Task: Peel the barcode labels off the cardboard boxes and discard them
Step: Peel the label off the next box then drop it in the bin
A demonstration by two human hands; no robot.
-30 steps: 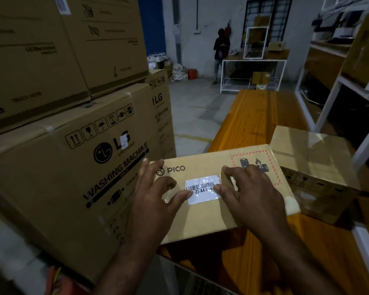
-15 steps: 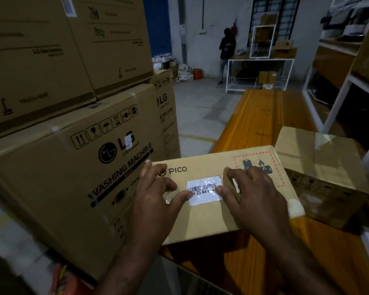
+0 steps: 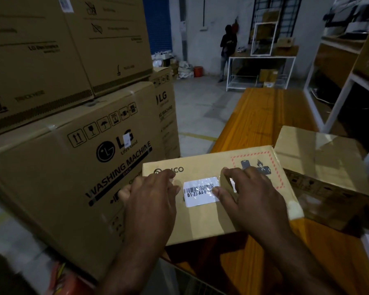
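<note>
Head view. On the wooden surface, a flat PICO box; on its top face, stuck flat, a white barcode label. Left grip down on the cardboard just left of the label, fingers bent, holding nothing. Right grip on the other side, thumb tip pressed on the label's right edge, fingers arched onto the box, nothing pinched. Just beside the box's right end, a second cardboard box. To the left, stacked washing machine cartons. Far back, a person by a white table.
</note>
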